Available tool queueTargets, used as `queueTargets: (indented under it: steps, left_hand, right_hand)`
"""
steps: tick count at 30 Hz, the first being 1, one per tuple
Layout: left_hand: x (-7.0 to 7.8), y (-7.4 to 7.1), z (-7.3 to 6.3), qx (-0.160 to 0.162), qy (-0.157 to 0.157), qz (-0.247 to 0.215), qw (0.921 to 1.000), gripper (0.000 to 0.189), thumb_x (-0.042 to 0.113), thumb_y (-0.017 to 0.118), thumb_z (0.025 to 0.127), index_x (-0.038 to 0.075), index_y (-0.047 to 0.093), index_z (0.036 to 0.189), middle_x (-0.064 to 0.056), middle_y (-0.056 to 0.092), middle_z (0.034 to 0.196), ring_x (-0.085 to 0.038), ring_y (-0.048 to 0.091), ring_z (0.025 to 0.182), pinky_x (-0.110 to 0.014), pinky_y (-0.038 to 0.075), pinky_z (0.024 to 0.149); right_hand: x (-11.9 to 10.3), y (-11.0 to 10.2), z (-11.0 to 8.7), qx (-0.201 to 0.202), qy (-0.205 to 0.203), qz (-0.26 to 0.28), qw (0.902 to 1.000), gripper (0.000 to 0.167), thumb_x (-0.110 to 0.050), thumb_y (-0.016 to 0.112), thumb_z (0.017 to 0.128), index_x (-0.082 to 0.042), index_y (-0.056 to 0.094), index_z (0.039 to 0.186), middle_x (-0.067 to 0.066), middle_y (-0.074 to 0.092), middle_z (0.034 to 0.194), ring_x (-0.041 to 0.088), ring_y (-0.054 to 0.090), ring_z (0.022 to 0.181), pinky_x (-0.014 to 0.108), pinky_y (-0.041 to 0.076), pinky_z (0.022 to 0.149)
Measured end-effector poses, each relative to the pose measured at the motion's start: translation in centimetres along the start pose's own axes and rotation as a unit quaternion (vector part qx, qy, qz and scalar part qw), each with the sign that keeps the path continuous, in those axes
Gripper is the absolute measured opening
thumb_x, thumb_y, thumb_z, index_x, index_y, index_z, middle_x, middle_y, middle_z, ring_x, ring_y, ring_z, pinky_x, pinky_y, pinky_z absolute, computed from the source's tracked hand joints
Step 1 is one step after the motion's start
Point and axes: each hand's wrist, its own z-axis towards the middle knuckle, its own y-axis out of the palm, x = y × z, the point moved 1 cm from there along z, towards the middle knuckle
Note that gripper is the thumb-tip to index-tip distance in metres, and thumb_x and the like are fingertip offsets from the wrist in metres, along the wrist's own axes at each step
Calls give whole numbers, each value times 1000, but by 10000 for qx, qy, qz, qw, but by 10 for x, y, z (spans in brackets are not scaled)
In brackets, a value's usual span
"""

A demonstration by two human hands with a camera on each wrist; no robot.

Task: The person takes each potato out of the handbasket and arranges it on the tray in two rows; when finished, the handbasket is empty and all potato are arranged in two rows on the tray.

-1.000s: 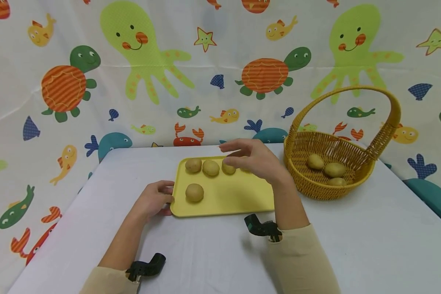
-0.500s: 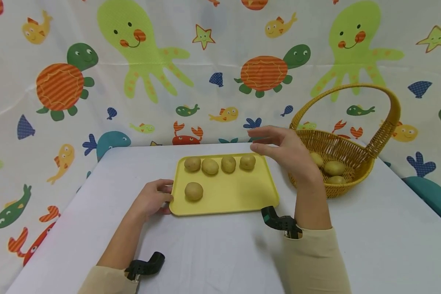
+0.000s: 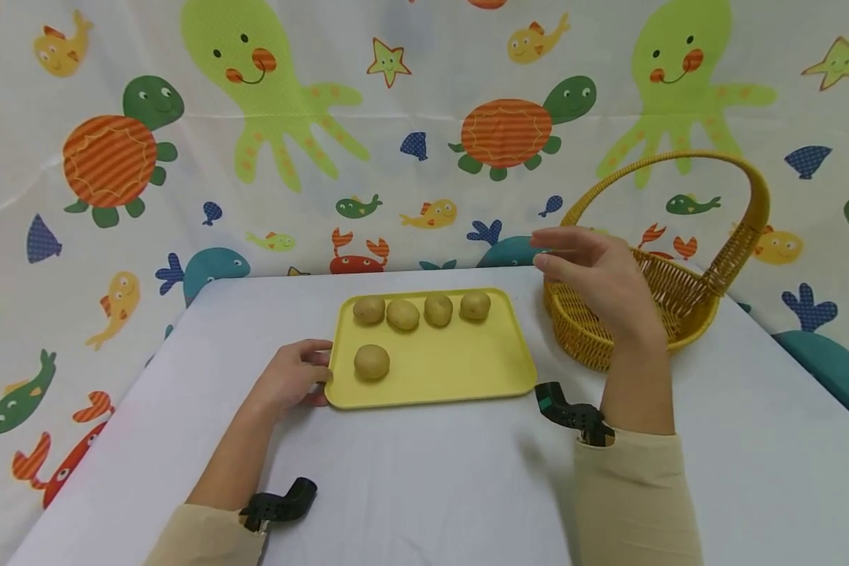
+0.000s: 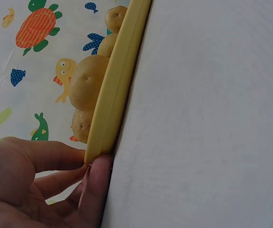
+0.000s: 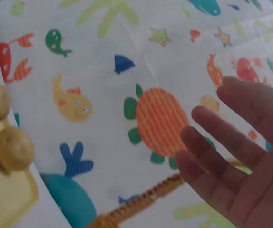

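A yellow tray lies on the white table with several potatoes on it. Most form a row along its far edge, and a single potato sits at the near left. My left hand holds the tray's left end, thumb and fingertips at its rim in the left wrist view. Over the near left side of a wicker basket hovers my right hand. Its fingers are apart and hold nothing in the right wrist view. The hand and forearm hide the basket's inside where potatoes showed earlier.
The basket's tall arched handle rises behind and right of my right hand. A cloth printed with sea animals hangs behind the table. Black wrist cameras sit on both sleeves.
My right hand has moved right, from above the tray's far right potatoes to above the basket, uncovering those potatoes. My left hand has stayed at the tray's left end.
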Motion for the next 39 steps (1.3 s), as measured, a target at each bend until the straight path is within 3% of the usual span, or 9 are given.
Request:
queueTargets:
  steps: [7, 10, 20, 24, 26, 29, 32, 39]
  left_hand:
    - [4, -4, -2, 46, 5, 22, 10000, 60, 5, 59, 97, 7, 43, 155, -18, 52, 137, -27, 61, 105, -30, 63, 73]
    - [4, -5, -1, 58, -14, 23, 10000, 60, 5, 60, 97, 8, 43, 155, -18, 52, 137, -27, 61, 104, -30, 63, 73]
    - [3, -1, 1, 20, -73, 3, 10000, 60, 5, 59, 97, 7, 43, 155, -18, 52, 135, -27, 61, 104, -30, 63, 72]
    - [3, -2, 0, 46, -41, -4, 10000, 60, 5, 59, 97, 7, 43, 155, -18, 52, 135, -27, 61, 103, -30, 63, 72]
    - [3, -2, 0, 48, -29, -22, 10000, 60, 4, 59, 97, 7, 43, 154, -18, 52, 135, -26, 61, 102, -30, 63, 72]
    - [2, -1, 0, 19, 2, -70, 10000, 60, 2, 58, 96, 5, 43, 154, -19, 52, 135, -26, 62, 101, -31, 63, 71]
    - [2, 0, 0, -7, 0, -89, 10000, 61, 1, 57, 95, 4, 43, 154, -19, 52, 136, -25, 62, 101, -31, 64, 71]
    - [2, 0, 0, 35, -65, -81, 9999, 61, 2, 58, 96, 7, 44, 155, -19, 51, 138, -26, 62, 103, -31, 64, 72]
  right_hand:
    - [17, -26, 4, 16, 586, -466, 9972, 49, -42, 71, 97, -19, 65, 139, 3, 67, 135, 11, 67, 108, 17, 56, 88]
    - [29, -39, 5, -114, 798, -773, 9937, 52, -45, 69, 97, -19, 62, 142, 3, 65, 138, 4, 66, 105, 15, 56, 86]
    - [55, -74, -1, -324, 1176, -1442, 9820, 64, -59, 66, 94, -22, 58, 145, 0, 64, 138, -7, 65, 96, 13, 55, 83]
    - [62, -83, -2, -447, 1317, -1623, 9769, 68, -61, 65, 94, -21, 55, 148, 8, 59, 146, -8, 65, 92, 17, 54, 85]
    - [66, -87, -2, -510, 1363, -1790, 9730, 73, -63, 64, 93, -19, 53, 150, 13, 57, 148, 0, 68, 96, 26, 56, 90]
    - [73, -92, -4, -708, 1439, -2042, 9657, 76, -64, 62, 94, -15, 51, 151, 20, 55, 150, 22, 71, 107, 45, 56, 97]
    - [81, -97, -6, -981, 1539, -2227, 9577, 76, -62, 62, 95, -11, 52, 150, 25, 54, 149, 41, 61, 123, 58, 52, 100]
    - [96, -109, -6, -1518, 1611, -2777, 9348, 72, -59, 66, 95, -10, 55, 147, 27, 54, 148, 51, 42, 137, 71, 42, 101]
